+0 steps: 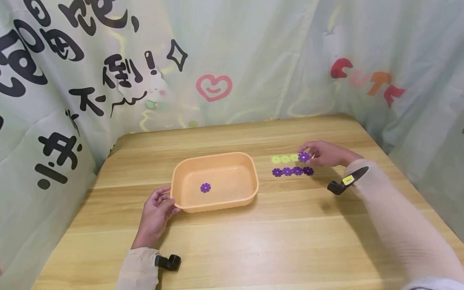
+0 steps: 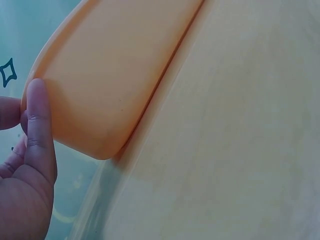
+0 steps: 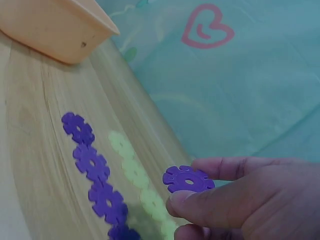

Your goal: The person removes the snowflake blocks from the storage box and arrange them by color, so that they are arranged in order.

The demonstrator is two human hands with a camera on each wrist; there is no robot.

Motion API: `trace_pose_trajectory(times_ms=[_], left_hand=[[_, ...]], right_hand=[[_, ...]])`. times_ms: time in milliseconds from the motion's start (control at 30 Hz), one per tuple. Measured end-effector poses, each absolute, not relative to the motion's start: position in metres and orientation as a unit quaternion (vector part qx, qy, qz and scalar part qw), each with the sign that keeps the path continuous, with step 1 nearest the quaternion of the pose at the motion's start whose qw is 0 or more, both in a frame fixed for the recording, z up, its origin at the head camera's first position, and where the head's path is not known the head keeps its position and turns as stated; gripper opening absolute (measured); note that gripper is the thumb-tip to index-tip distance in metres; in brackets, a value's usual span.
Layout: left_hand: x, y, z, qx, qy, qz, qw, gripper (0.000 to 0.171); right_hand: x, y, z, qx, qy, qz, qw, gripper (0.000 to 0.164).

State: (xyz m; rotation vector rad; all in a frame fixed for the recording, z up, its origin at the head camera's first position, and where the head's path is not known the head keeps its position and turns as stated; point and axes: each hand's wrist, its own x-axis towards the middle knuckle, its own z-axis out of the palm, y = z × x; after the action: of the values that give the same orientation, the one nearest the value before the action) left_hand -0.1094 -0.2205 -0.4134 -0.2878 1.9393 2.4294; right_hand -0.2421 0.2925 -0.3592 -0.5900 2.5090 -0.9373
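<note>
My left hand (image 1: 156, 215) pinches the near left corner of an orange plastic basin (image 1: 250, 193), its thumb on the rim in the left wrist view. One purple snowflake disc (image 1: 205, 187) lies on the basin floor. To the basin's right, my right hand (image 1: 324, 154) holds another purple snowflake disc (image 3: 189, 181) between thumb and fingers, over the right end of a row of yellow-green snowflake discs (image 1: 285, 159). Nearer me, several purple snowflake discs (image 1: 292, 171) form a second row, roughly parallel. The held disc hides part of the yellow-green row in the head view.
Everything stands on a wood-grain table (image 1: 232, 249). A pale printed curtain (image 1: 253, 60) hangs behind it and along both sides. Each wrist carries a small black camera (image 1: 168, 262).
</note>
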Motion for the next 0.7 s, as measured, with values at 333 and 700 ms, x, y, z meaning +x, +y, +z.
trace_pose_trajectory(times_ms=[333,700], left_hand=[[-0.11,-0.22,-0.413,-0.095,0.618,0.78,0.014,0.042],[-0.109,-0.221,-0.414,-0.093,0.619,0.78,0.014,0.041]], right_hand=[[-0.232,0.313,-0.368,-0.199,0.903,-0.336,0.179,0.038],[-0.224,0.329,-0.379,-0.189,0.92,-0.298,0.172,0.038]])
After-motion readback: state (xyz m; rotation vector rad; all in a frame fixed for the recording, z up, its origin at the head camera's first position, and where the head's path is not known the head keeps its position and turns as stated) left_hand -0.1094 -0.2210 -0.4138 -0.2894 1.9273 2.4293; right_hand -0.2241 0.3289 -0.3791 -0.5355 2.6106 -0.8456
